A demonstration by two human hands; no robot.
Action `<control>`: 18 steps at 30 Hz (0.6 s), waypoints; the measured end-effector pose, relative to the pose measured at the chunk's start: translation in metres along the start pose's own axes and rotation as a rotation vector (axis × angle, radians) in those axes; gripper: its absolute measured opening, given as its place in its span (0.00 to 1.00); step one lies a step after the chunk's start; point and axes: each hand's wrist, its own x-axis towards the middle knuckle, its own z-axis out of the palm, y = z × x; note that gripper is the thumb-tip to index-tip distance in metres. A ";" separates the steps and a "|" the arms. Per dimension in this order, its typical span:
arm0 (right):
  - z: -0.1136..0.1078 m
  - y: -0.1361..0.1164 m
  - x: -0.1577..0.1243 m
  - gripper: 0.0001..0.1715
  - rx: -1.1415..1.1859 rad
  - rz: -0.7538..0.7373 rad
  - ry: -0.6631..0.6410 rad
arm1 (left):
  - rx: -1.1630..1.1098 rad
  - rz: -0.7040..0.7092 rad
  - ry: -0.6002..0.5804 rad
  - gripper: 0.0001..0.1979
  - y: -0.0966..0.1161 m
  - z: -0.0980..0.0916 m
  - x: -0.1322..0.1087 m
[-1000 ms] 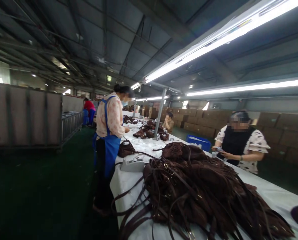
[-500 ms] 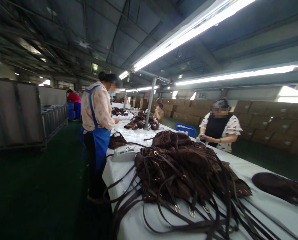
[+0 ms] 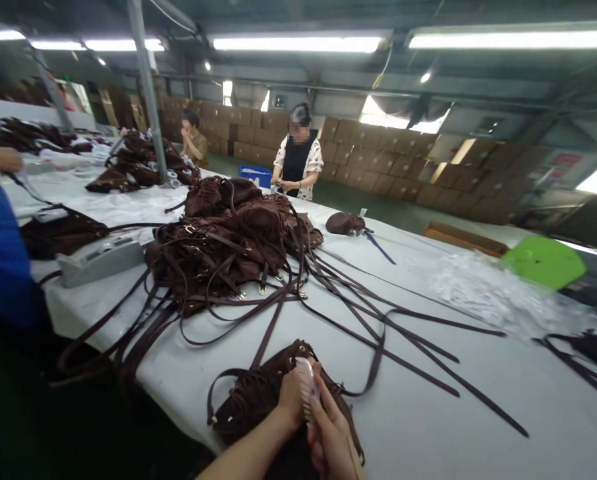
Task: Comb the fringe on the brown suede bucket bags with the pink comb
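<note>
A dark brown bag (image 3: pixel 248 407) with a strap, fringe and metal eyelets lies at the near edge of the white table (image 3: pixel 418 393). My left hand (image 3: pixel 292 399) is closed at the bag's upper part, beside a pale, ribbed, comb-like object (image 3: pixel 305 383); what its fingers grip is hidden. My right hand (image 3: pixel 331 427) has its fingers closed around the pale ribbed object, over the bag. Beyond them, a heap of similar brown bags (image 3: pixel 228 247) spreads long straps across the table.
A grey tray (image 3: pixel 101 263) sits left of the heap. A person in a blue apron (image 3: pixel 3 247) stands at far left. Across the table are another person (image 3: pixel 301 160), a blue crate (image 3: pixel 255 175), clear plastic (image 3: pixel 488 287) and a green panel (image 3: pixel 543 262). A metal post (image 3: pixel 148 87) rises at left.
The view has swung right and down, so the heap appears farther left. Both my hands, the near bag and the pale ribbed object have come into view.
</note>
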 end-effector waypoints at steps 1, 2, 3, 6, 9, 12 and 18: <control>-0.001 0.001 0.000 0.55 0.019 0.005 0.013 | 0.042 0.016 0.008 0.19 -0.002 0.002 0.001; -0.002 0.001 -0.001 0.54 0.038 0.011 0.018 | 0.075 0.033 0.011 0.18 -0.003 0.005 0.001; -0.002 0.001 -0.003 0.54 0.058 0.019 0.020 | 0.100 0.048 0.008 0.17 -0.003 0.007 0.002; 0.002 0.003 -0.019 0.54 0.104 0.049 0.021 | 0.152 0.040 0.003 0.15 -0.001 0.008 0.011; 0.009 0.007 -0.044 0.50 0.116 -0.007 -0.102 | 0.164 -0.037 0.053 0.16 0.001 0.000 0.030; -0.006 0.002 -0.059 0.51 0.056 -0.119 -0.029 | 0.128 -0.062 0.112 0.17 0.000 -0.007 0.048; -0.077 -0.027 -0.050 0.54 -0.088 -0.108 0.204 | -0.109 0.097 0.182 0.20 -0.002 -0.020 0.043</control>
